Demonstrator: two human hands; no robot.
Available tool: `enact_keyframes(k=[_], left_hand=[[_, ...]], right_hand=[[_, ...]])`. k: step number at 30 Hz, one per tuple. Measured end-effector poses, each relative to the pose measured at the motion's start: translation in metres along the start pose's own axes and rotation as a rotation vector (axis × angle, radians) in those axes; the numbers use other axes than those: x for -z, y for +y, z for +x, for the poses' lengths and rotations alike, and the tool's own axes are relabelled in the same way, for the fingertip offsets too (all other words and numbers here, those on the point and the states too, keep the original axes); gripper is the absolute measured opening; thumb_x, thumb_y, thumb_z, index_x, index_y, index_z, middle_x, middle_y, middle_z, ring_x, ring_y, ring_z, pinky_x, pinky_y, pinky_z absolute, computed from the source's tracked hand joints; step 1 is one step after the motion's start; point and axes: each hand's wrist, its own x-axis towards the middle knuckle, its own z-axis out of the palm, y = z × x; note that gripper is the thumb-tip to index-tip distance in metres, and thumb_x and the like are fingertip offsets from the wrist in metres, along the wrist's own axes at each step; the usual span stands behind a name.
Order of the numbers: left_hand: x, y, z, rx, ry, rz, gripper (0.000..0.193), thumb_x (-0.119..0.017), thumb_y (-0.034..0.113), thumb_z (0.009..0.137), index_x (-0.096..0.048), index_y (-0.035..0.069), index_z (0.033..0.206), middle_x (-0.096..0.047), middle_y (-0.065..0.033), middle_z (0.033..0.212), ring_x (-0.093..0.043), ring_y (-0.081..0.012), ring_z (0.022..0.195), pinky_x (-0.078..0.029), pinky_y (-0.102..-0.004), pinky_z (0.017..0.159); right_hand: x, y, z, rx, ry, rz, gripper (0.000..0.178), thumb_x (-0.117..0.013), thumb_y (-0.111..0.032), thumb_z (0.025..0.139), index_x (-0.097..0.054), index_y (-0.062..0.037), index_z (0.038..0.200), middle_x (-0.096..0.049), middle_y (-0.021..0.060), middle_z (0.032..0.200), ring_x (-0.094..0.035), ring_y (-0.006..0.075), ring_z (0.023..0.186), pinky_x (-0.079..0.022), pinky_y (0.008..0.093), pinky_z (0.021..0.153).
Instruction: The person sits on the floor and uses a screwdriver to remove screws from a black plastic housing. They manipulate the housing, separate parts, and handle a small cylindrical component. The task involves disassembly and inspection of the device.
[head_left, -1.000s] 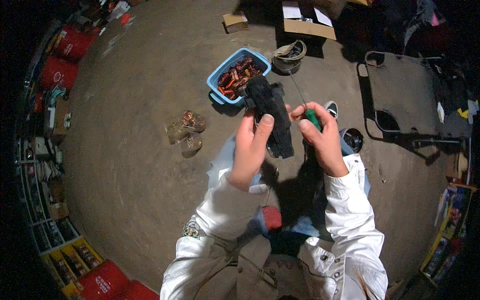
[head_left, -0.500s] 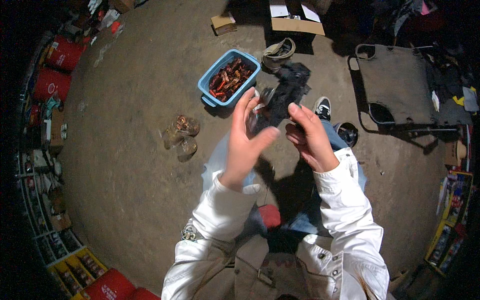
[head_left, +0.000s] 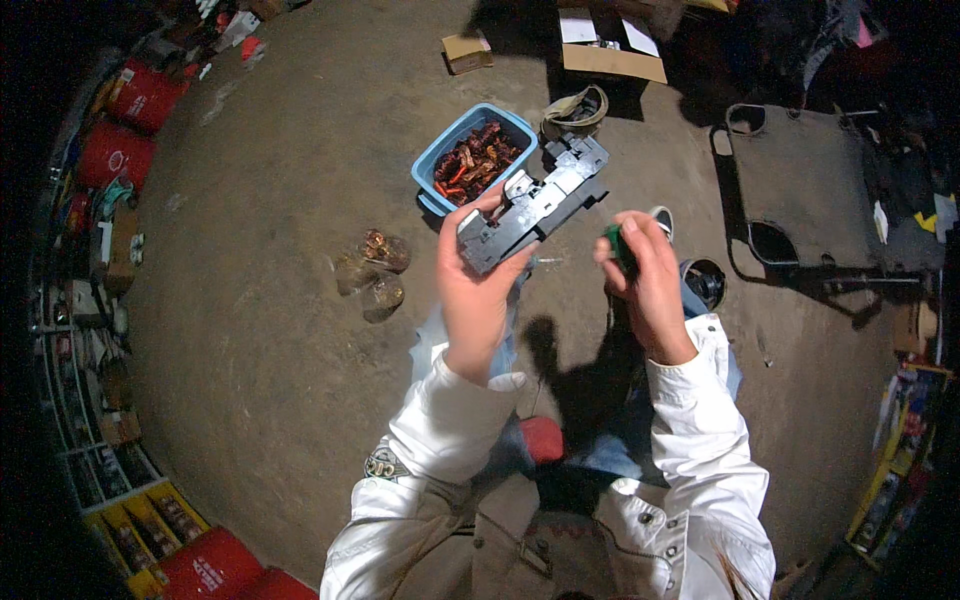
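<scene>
My left hand (head_left: 472, 315) is closed around one end of a long black-and-grey plastic housing (head_left: 545, 205), which has stepped edges and slopes up to the right. Its pale, shiny face is turned up. Apart from it, to the right, my right hand (head_left: 655, 285) pinches a small green piece (head_left: 620, 250), flat and partly covered by the fingers; its exact kind is not clear. Just beyond the housing, a blue plastic basin (head_left: 447, 133) sits on the floor, holding a heap of dark red and brown pieces (head_left: 475, 160).
Clear bags of copper-coloured bits (head_left: 382, 250) lie on the floor at left. Beyond the basin are a light-rimmed bag (head_left: 578, 108), a small carton (head_left: 467, 53) and an open cardboard box (head_left: 615, 63). A dark folding seat (head_left: 800, 185) stands right; red drums (head_left: 145, 95) line the left.
The housing has turned so its paler face shows, and it now rests in my left hand. My right hand has moved away to the right with the green piece.
</scene>
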Motion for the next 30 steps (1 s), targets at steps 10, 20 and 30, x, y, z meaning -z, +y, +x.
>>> enact_keyframes(k=[10, 20, 30], left_hand=[[0.011, 0.004, 0.004, -0.06, 0.07, 0.049, 0.052, -0.068, -0.015, 0.073, -0.051, 0.003, 0.118, -0.055, -0.0157, 0.131, -0.052, -0.0223, 0.122, -0.041, -0.0355, 0.103], [0.011, 0.001, 0.008, -0.182, 0.08, 0.242, 0.05, -0.07, -0.014, 0.071, -0.053, 0.002, 0.115, -0.056, -0.0154, 0.13, -0.051, -0.0232, 0.124, -0.04, -0.0357, 0.104], [0.009, 0.001, 0.005, -0.197, 0.113, 0.293, 0.051, -0.071, -0.012, 0.073, -0.053, 0.001, 0.118, -0.057, -0.0145, 0.127, -0.053, -0.0224, 0.121, -0.042, -0.0345, 0.102]], right_hand=[[0.032, -0.026, -0.008, 0.605, 0.069, -0.423, 0.017, -0.068, -0.003, 0.084, -0.058, -0.0008, 0.097, -0.061, 0.0032, 0.085, -0.062, 0.0106, 0.075, -0.048, 0.0229, 0.069], [0.023, -0.021, -0.015, 0.608, -0.192, -0.544, 0.019, -0.074, -0.003, 0.079, -0.062, 0.0008, 0.092, -0.064, 0.0056, 0.083, -0.063, 0.0115, 0.079, -0.049, 0.0236, 0.071], [0.014, -0.011, -0.018, 0.598, -0.18, -0.592, 0.017, -0.071, -0.005, 0.082, -0.061, 0.0015, 0.095, -0.066, 0.009, 0.083, -0.065, 0.014, 0.075, -0.05, 0.0253, 0.068]])
